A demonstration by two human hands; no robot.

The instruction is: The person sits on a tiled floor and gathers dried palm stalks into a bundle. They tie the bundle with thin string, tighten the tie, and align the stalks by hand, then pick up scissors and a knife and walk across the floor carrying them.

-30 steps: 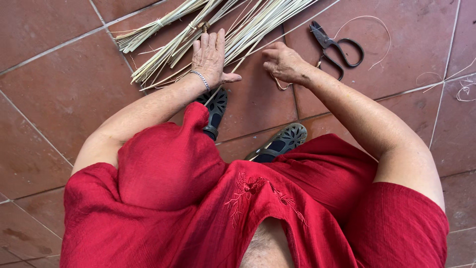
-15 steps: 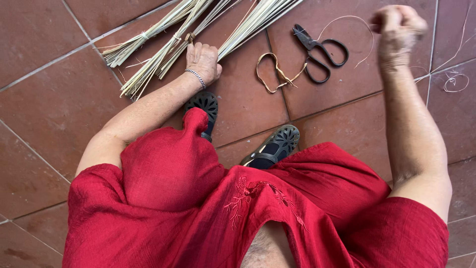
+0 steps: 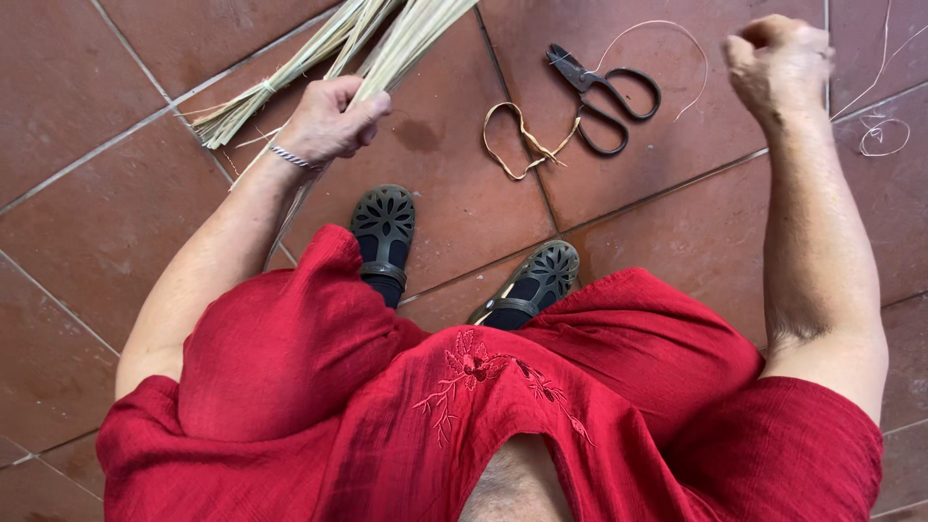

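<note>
Looking straight down at someone sitting in a red dress on a reddish tiled floor. The left hand is closed around a few pale straw stalks, pinching them where they fan out from the bundle. That bundle lies on the floor at about 11 o'clock from the feet, with stalks running off the top edge and a shorter tied bunch sticking out toward 9 o'clock of the hand. There's a thin striped bracelet on that wrist.

The right hand is up at roughly 1 o'clock, curled into a fist and lifted off the floor. Can't really tell if it's pinching anything, though a thin pale strand loops over the floor near it.

Between the two hands, black scissors lie closed on the tiles at 12 o'clock, and a loopy twist of tan fibre sits just beside their handles, toward 7 o'clock. Another little coil of strand lies at the far right. Two dark cut-out sandals poke out from under the dress.
</note>
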